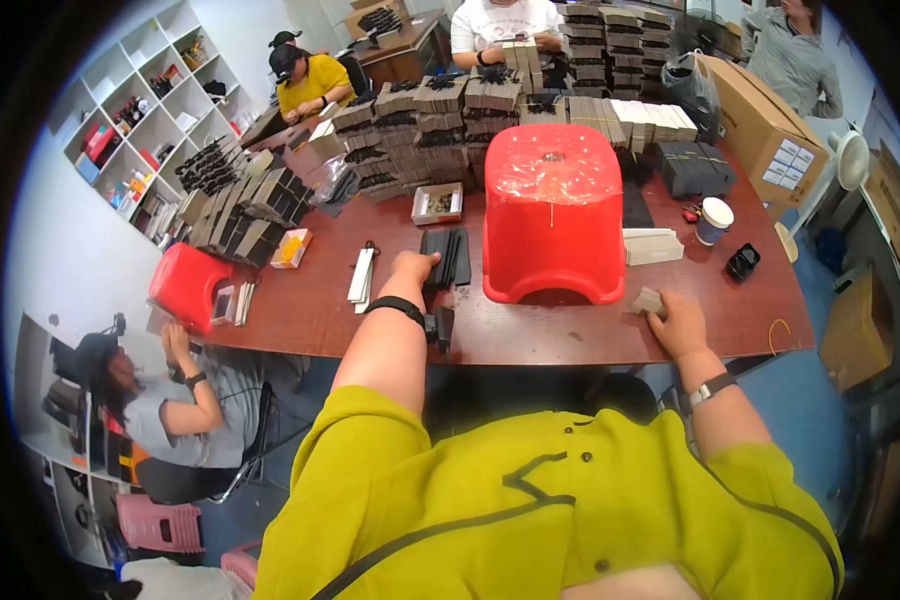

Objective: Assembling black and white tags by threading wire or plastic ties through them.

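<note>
A red plastic stool (553, 220) stands on the table in front of me, between my two hands. On its left, my left hand (415, 267) has its fingers curled against the edge of a stack of flat black strips (452, 257); the fingertips are partly hidden. A small dark block-shaped piece (443, 328) sits at the table edge below that wrist. To the right of the stool, my right hand (678, 322) is closed on a small pale card piece (650, 300) just above the tabletop. Pale strips (654, 245) are stacked beyond it.
Tall stacks of bundled card strips (425, 130) line the table's far side. White strips (361, 278) and a small open box (437, 203) lie left. A paper cup (714, 220), black case (743, 262) and large carton (765, 125) are right. Other people sit around the table.
</note>
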Motion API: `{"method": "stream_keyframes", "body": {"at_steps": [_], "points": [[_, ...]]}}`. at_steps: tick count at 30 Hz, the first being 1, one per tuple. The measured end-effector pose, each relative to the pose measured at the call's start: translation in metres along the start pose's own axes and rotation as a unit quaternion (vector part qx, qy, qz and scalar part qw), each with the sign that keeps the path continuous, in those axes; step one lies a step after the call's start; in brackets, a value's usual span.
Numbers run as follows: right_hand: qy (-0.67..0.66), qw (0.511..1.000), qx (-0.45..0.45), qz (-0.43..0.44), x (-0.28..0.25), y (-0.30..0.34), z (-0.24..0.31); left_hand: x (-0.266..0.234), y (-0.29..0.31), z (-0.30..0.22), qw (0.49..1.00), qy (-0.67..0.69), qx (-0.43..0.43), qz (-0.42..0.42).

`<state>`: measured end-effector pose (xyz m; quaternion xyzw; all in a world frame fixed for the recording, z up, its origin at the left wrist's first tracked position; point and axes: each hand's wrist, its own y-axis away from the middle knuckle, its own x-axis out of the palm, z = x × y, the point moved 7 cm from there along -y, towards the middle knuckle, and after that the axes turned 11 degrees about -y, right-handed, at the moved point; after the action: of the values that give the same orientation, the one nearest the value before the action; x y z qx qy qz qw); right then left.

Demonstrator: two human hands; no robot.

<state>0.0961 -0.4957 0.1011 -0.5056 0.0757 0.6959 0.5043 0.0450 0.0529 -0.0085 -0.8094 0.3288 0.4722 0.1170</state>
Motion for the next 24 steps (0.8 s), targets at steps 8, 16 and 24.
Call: {"method": "stream_keyframes", "body": {"at_steps": [8, 16, 24], "points": [[0.010, 0.999, -0.023, -0.030, -0.007, 0.005, -0.006, -0.020, 0.082, -0.062, 0.946, 0.156, -0.182, 0.219], [-0.019, 0.997, -0.062, -0.038, -0.006, -0.004, 0.009, -0.004, 0.031, -0.019, 0.948, 0.122, -0.182, 0.230], [-0.011, 0.997, -0.050, -0.051, -0.012, 0.002, 0.004, 0.010, 0.006, -0.032, 0.980, -0.068, -0.075, 0.168]]}}
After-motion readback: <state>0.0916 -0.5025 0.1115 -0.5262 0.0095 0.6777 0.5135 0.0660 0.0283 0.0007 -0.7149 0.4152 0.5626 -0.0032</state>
